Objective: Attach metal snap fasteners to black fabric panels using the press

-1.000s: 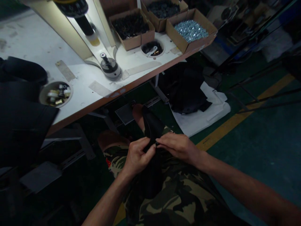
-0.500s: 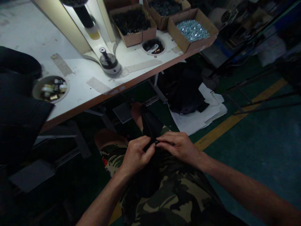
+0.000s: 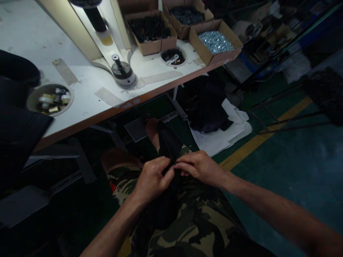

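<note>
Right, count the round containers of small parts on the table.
2: left container beside black material; right container by the cardboard boxes. Others may be hidden.

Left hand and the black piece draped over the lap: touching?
Touching. The head view shows the left hand pinching the edge of the black piece between thumb and fingers, with no gap visible.

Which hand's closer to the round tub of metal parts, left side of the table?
Left. The left hand is over the lap, pinching the black strip, below and right of the tub in view; the right hand is farther right.
</note>
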The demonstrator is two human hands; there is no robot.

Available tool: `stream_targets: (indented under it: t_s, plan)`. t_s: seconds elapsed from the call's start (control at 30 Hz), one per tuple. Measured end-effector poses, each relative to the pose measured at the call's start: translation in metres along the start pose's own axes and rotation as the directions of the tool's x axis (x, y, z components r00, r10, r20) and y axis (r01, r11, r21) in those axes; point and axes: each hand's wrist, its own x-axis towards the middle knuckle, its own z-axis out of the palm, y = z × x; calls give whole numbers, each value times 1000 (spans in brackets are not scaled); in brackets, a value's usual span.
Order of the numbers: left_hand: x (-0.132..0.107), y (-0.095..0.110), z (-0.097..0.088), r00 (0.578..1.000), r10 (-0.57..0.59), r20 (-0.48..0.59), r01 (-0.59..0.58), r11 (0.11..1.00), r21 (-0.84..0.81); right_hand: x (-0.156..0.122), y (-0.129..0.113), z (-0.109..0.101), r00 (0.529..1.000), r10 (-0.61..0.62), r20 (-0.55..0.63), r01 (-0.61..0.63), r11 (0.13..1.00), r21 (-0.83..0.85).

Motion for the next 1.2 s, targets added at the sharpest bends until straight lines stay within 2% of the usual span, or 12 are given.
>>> stream_targets:
  t_s: [0.1, 0.17, 0.23, 0.3, 0.4, 0.47, 0.6, 0.8, 0.97, 1.03, 1.13, 1.2]
  plan:
    - [1, 0, 0, 1000, 9, -6, -9, 1000, -14, -2, 3, -3, 975, -222, -24, 207, 940, -272]
    - [2, 0, 0, 1000, -3, -17, 2, 1000, -26, -4, 4, -3, 963, -265, -37, 238, 912, -334]
    - [1, -1, -1, 1000, -6, -27, 6, 1000, -27, -4, 4, -2, 977, -201, -65, 177, 948, -266]
    - [0, -1, -1, 1000, -2, -30, 1, 1000, -22, -3, 3, 0, 998, -44, -50, 39, 996, -83]
    - [-1, -2, -1, 999, 9, -31, -9, 1000, -13, -2, 1, 3, 988, 147, 39, -151, 975, 164]
    - [-1, -2, 0, 999, 22, -32, -22, 1000, -7, -2, 1, 4, 991, 132, 12, -133, 980, 151]
    - [1, -2, 0, 999, 22, -34, -23, 1000, -14, -3, 1, 3, 991, -73, -108, 61, 992, -112]
    - [1, 0, -1, 999, 29, -41, -30, 999, -24, -4, -1, 9, 967, 76, -243, -64, 996, 54]
    - [2, -2, -1, 998, 34, -43, -36, 999, -35, -10, 8, 12, 939, -209, -272, 190, 977, -96]
    - [2, -3, 0, 999, 33, -39, -34, 999, -35, -11, 10, 12, 935, -254, -248, 235, 966, -103]
    - [2, -2, 0, 999, 39, -32, -40, 999, -30, -9, 9, 15, 960, 6, -281, 33, 991, 133]
    - [1, -2, 0, 998, 49, -34, -50, 998, -30, -7, 7, 19, 939, 255, -230, -159, 916, 368]
